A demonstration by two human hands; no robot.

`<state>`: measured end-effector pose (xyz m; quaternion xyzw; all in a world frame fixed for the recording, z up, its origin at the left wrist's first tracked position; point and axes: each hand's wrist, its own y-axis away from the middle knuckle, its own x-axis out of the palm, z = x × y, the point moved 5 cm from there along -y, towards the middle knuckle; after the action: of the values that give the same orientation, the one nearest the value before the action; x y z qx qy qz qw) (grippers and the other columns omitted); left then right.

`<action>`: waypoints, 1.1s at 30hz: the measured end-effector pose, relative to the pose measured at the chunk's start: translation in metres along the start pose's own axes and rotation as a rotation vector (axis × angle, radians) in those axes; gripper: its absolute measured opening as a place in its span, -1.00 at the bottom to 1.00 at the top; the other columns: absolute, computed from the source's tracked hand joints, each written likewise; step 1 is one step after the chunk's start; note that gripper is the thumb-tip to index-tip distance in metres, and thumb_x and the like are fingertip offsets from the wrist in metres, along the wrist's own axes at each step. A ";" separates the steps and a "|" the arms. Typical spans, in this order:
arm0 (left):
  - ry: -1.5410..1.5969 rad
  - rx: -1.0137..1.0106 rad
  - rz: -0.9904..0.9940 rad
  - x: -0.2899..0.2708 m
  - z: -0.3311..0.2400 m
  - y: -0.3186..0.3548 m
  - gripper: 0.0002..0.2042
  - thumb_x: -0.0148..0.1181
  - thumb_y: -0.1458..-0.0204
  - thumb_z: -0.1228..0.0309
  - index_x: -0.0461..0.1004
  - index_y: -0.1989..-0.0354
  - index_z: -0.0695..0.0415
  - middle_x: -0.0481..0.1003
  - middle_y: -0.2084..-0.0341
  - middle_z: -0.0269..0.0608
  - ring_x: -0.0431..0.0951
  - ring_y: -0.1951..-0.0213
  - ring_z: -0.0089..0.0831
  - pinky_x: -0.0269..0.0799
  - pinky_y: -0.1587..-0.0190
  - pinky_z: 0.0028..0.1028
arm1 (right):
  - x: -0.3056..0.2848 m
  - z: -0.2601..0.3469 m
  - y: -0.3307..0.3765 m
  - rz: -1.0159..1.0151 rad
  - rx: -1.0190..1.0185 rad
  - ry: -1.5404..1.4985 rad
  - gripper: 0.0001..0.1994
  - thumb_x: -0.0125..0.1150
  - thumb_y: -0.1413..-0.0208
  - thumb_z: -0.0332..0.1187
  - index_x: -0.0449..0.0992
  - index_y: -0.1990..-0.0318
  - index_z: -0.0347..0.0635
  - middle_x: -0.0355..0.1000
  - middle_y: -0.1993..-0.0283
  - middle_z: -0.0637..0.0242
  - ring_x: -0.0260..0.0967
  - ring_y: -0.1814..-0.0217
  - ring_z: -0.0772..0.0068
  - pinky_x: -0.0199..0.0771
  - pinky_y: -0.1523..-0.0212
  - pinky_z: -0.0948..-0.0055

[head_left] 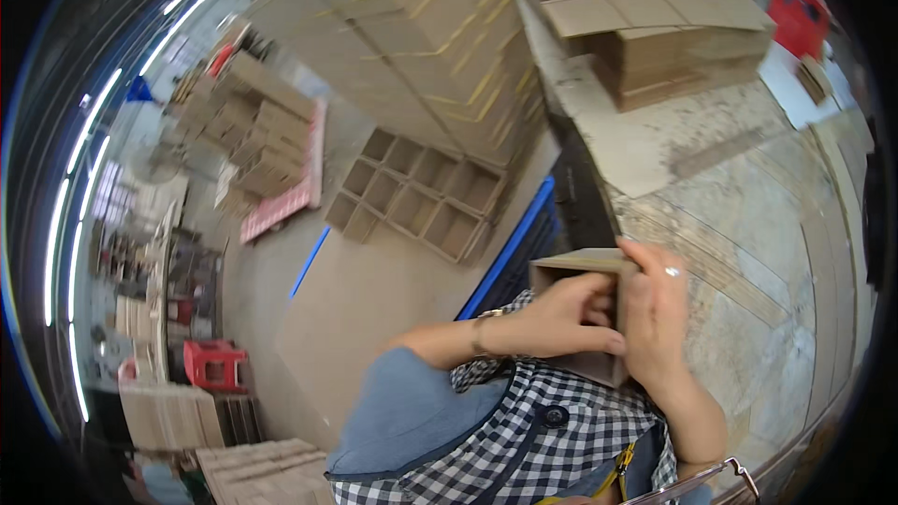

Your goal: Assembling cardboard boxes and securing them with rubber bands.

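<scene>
A small open cardboard box point(585, 262) is held close against my body, over the near left part of the worktable. My right hand point(655, 313), with a ring on one finger, is wrapped round the outside of its right wall. From the left, my left hand point(566, 318) reaches across the opening. Its fingers are bent inside against the right wall, with the thumb pointing along the same side. The fingertips and the bottom of the box are partly hidden, and the picture is slightly smeared there.
On the worktable point(739, 187), a larger cardboard box point(692, 61) stands at the back, with a red plastic object point(795, 5) beyond it. Left of the table, several open boxes in rows point(412, 192) sit below a tall yellow-lined stack point(421, 47). A red stool point(215, 365) stands far left.
</scene>
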<state>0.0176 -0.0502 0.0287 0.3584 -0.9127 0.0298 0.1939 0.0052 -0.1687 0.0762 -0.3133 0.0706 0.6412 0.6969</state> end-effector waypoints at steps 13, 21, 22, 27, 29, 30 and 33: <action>-0.528 -0.436 -1.121 -0.308 0.005 0.279 -0.78 0.11 0.00 0.51 0.48 0.14 0.17 0.55 0.38 -0.37 0.50 0.39 -0.60 0.40 0.36 -0.51 | 0.093 -0.064 -0.015 0.446 0.237 -0.494 -0.75 0.07 -0.22 -0.34 0.51 0.10 -0.36 0.50 0.09 0.14 0.43 0.01 0.32 0.37 -0.06 0.42; -1.541 -0.884 -1.202 -0.411 0.078 0.268 -0.84 0.04 0.00 0.48 0.42 0.23 0.16 0.56 0.35 0.05 0.57 0.25 0.00 0.50 0.20 -0.11 | -0.004 -0.129 0.067 -0.033 0.647 -0.517 -0.77 0.08 -0.23 -0.31 0.50 0.19 -0.34 0.52 0.27 0.21 0.46 0.22 0.43 0.44 0.09 0.44; -1.555 -0.877 -1.193 -0.419 0.087 0.260 -0.84 0.03 -0.01 0.48 0.41 0.22 0.15 0.56 0.35 0.05 0.58 0.25 -0.01 0.50 0.20 -0.12 | -0.013 -0.130 0.078 -0.088 0.679 -0.495 -0.77 0.09 -0.23 -0.31 0.50 0.20 -0.34 0.52 0.27 0.22 0.46 0.24 0.45 0.44 0.10 0.45; -1.596 -0.730 -1.258 -0.439 0.101 0.239 -0.87 -0.06 -0.08 0.49 0.38 0.21 0.13 0.55 0.32 0.02 0.58 0.23 -0.01 0.50 0.20 -0.14 | -0.039 -0.136 0.118 -0.314 0.703 -0.498 -0.76 0.10 -0.23 -0.28 0.49 0.20 -0.33 0.50 0.33 0.23 0.44 0.29 0.43 0.45 0.14 0.44; -1.582 -0.741 -1.294 -0.443 0.097 0.235 -0.88 -0.07 -0.08 0.49 0.37 0.23 0.14 0.54 0.30 0.03 0.58 0.22 -0.03 0.50 0.20 -0.15 | -0.041 -0.138 0.127 -0.360 0.717 -0.517 -0.76 0.09 -0.24 -0.28 0.48 0.21 -0.33 0.49 0.35 0.22 0.44 0.30 0.42 0.45 0.14 0.43; -1.573 -0.748 -1.312 -0.443 0.097 0.236 -0.88 -0.07 -0.09 0.49 0.37 0.23 0.15 0.54 0.29 0.03 0.58 0.22 -0.03 0.50 0.20 -0.15 | -0.041 -0.137 0.131 -0.378 0.736 -0.513 -0.76 0.09 -0.24 -0.29 0.48 0.21 -0.33 0.49 0.35 0.22 0.44 0.31 0.41 0.45 0.14 0.43; -1.593 -0.770 -1.315 -0.440 0.099 0.236 -0.88 -0.07 -0.08 0.49 0.36 0.23 0.17 0.54 0.29 0.04 0.57 0.21 -0.02 0.49 0.19 -0.14 | -0.040 -0.135 0.140 -0.392 0.727 -0.501 -0.77 0.08 -0.24 -0.30 0.48 0.22 -0.34 0.49 0.35 0.21 0.44 0.31 0.40 0.45 0.14 0.42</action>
<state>0.1215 0.3883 -0.2081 0.6063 -0.3558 -0.6052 -0.3735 -0.0917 -0.2767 -0.0593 0.1073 0.0595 0.4874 0.8645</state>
